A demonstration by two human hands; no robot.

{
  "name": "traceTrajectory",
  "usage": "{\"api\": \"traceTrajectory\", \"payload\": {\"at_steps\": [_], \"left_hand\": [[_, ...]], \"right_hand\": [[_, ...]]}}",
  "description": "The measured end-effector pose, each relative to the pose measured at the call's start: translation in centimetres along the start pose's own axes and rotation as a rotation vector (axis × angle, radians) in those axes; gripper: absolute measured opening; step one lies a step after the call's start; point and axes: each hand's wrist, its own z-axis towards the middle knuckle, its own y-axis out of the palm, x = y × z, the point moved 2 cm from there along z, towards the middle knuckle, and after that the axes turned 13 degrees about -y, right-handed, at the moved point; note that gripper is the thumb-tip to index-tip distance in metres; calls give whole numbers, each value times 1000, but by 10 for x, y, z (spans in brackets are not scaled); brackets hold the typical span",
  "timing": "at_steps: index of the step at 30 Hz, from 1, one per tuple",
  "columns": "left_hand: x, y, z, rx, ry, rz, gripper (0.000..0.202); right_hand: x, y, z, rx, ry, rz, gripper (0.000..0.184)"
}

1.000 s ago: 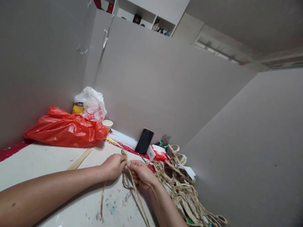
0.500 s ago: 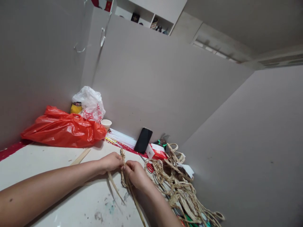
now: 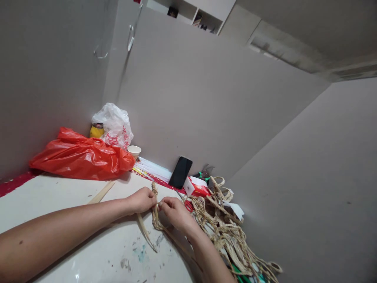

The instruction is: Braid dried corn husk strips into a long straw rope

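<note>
The right hand [image 3: 176, 214] had drawn slightly off the left hand [image 3: 143, 200]. Between them, the cord [image 3: 154, 218] looked partly twisted, loose strand [image 3: 147, 234] remaining; left fingers [image 3: 151, 199] pinched it, the right's grip unclear. Stained worktop [image 3: 97, 251] beneath; braids [image 3: 235, 239] lay towards four o'clock, grey wall [image 3: 188, 98] at twelve.

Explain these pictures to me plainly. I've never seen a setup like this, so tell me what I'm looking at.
There is no machine here: these are a person's bare hands. One camera, worn on the person's head, looks forward and down, so every picture shares that view. The left hand pinches a braided straw-coloured cord; the right hand is close beside it, though whether its fingertips grip a strand is too small to tell. On the white table lie a red plastic bag, red-handled scissors and a heap of similar cords.
</note>
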Motion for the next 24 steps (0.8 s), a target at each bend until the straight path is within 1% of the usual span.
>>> {"api": "traceTrajectory", "payload": {"at_steps": [5,10,13,15,17,19,21,22,23,24], "left_hand": [[-3,4,3,-41,-22,-103,12],[1,4,-3,-104,-72,-215,18],[5,4,-6,-152,-95,-279,20],[6,5,-7,-171,-115,-316,19],[6,4,-7,-180,-131,-339,16],[7,2,-8,-190,-137,-352,16],[10,-2,-8,-209,-133,-369,16],[12,-5,-9,-223,-130,-378,15],[13,-7,-9,-240,-129,-388,15],[15,-9,-9,-261,-129,-399,16]], "right_hand": [[-4,10,0,26,13,15,26],[-5,19,-6,93,8,-93,25],[-11,22,-10,98,-4,-299,25],[-18,25,-13,63,-19,-477,26],[-26,25,-18,18,-46,-564,26],[-33,20,-23,-74,-113,-511,23],[-37,9,-27,-216,-177,-312,25],[-37,2,-27,-257,-185,-182,29],[-35,-6,-26,-220,-164,-65,34],[-31,-15,-24,-108,-127,19,36]]}}
